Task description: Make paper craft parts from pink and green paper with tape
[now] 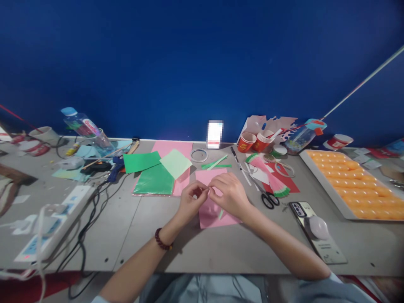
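My left hand (193,198) and my right hand (232,194) meet fingertip to fingertip over a pink sheet of paper (206,218). Both pinch closed; whatever lies between the fingertips is too small or hidden to make out. A small pale green strip (220,214) rests on the pink sheet below my right hand. Beyond the hands lie narrow green paper strips (217,163) and a ring-shaped tape roll (199,155). Black-handled scissors (270,200) are to the right of my right hand.
To the left are green paper (156,181), a pale green square (176,163), a blue-handled glue gun (116,168) and a power strip (57,223). Rightward sit red paper cups (246,142), a pink-and-green paper fan (268,174), a phone (318,233) and an orange tray (353,183).
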The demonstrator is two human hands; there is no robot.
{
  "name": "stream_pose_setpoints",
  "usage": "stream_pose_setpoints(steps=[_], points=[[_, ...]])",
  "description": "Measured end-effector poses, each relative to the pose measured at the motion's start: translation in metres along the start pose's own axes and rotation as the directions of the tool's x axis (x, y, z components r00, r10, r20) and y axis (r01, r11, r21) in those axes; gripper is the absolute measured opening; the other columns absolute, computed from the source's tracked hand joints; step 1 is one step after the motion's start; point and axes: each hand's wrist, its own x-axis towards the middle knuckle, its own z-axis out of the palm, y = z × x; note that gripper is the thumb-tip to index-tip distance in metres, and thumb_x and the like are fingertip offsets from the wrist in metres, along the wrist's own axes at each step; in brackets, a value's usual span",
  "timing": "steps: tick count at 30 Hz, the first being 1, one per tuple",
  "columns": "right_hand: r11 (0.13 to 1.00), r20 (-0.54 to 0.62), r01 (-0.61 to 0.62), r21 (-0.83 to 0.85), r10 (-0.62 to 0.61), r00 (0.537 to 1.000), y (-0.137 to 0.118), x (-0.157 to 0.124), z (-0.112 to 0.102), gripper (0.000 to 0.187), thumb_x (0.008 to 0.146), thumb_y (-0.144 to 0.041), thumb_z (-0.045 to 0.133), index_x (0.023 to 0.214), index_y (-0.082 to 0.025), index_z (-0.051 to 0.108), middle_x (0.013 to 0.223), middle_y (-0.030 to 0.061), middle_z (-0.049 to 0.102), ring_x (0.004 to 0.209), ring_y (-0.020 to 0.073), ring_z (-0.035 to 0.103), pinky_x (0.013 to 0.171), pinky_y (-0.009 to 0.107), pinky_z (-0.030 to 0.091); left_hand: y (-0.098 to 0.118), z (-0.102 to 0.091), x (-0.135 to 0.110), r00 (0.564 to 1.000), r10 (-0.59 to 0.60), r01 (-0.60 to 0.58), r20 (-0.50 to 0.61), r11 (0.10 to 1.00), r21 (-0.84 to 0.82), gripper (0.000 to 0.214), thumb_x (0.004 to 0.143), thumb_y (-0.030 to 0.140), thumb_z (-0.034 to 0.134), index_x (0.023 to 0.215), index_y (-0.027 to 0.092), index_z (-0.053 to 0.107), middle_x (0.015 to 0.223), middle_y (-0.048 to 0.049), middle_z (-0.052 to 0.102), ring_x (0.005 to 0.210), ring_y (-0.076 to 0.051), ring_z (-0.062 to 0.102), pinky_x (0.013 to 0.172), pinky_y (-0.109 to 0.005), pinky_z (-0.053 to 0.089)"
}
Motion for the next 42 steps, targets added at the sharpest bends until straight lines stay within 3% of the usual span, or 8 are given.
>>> stream_pose_setpoints(steps=[10, 18, 26, 32, 42], points=[[0.986, -0.048, -0.059, 0.153, 0.067, 0.997, 0.001, -0.001, 0.002, 0.013, 0.077, -0.011, 0.055, 0.07, -0.02, 0.062, 0.071, 0.0009, 0.067, 0.074, 0.0168, 0.06, 0.071, 0.03, 0.041, 0.003, 0.002, 0.001, 0.996, -0.083, 0.081, -0.03, 0.995, -0.064, 0.01, 0.076, 0.026, 0.062, 0.073, 0.017, 0.061, 0.067, 0.001, 0.057, 0.053, -0.009, 0.045, 0.052, -0.021, 0.036], [1.0, -0.11, 0.02, -0.01, -0.021, 0.994, -0.002, -0.004, 0.007, 0.013, 0.08, -0.012, 0.054, 0.074, -0.019, 0.063, 0.072, 0.0022, 0.067, 0.073, 0.0171, 0.059, 0.069, 0.029, 0.04, 0.0, 0.001, 0.0, 0.993, -0.105, 0.099, -0.053, 0.99, -0.096, 0.006, 0.075, 0.023, 0.061, 0.075, 0.017, 0.062, 0.068, 0.0002, 0.058, 0.056, -0.01, 0.047, 0.054, -0.022, 0.037], [0.991, -0.089, 0.068, -0.113, -0.078, 0.993, -0.004, -0.007, 0.013, 0.017, 0.082, -0.012, 0.05, 0.072, -0.018, 0.062, 0.069, 0.0036, 0.063, 0.071, 0.0176, 0.056, 0.069, 0.031, 0.038, 0.002, 0.002, 0.0, 0.991, -0.111, 0.102, -0.069, 0.988, -0.117, 0.003, 0.072, 0.018, 0.062, 0.07, 0.016, 0.06, 0.066, 0.0003, 0.058, 0.058, -0.011, 0.049, 0.056, -0.021, 0.038], [0.991, -0.093, -0.051, 0.123, 0.063, 0.994, -0.004, -0.004, 0.012, 0.013, 0.076, -0.011, 0.052, 0.071, -0.019, 0.06, 0.07, 0.0029, 0.062, 0.07, 0.0166, 0.057, 0.066, 0.028, 0.042, 0.004, 0.003, 0.0, 0.995, -0.09, 0.086, -0.029, 0.989, -0.123, 0.006, 0.075, 0.019, 0.06, 0.07, 0.016, 0.058, 0.065, 0.0012, 0.055, 0.057, -0.01, 0.046, 0.055, -0.021, 0.036], [0.872, 0.007, -0.232, 0.43, 0.254, 0.967, 0.002, 0.002, 0.003, 0.011, 0.072, -0.011, 0.054, 0.068, -0.019, 0.059, 0.067, 0.0003, 0.061, 0.063, 0.0133, 0.054, 0.061, 0.026, 0.043, 0.002, 0.002, 0.0, 0.993, -0.106, 0.096, -0.055, 0.982, -0.163, 0.009, 0.075, 0.022, 0.062, 0.07, 0.017, 0.057, 0.064, 0.0027, 0.05, 0.055, -0.009, 0.043, 0.051, -0.02, 0.034]])
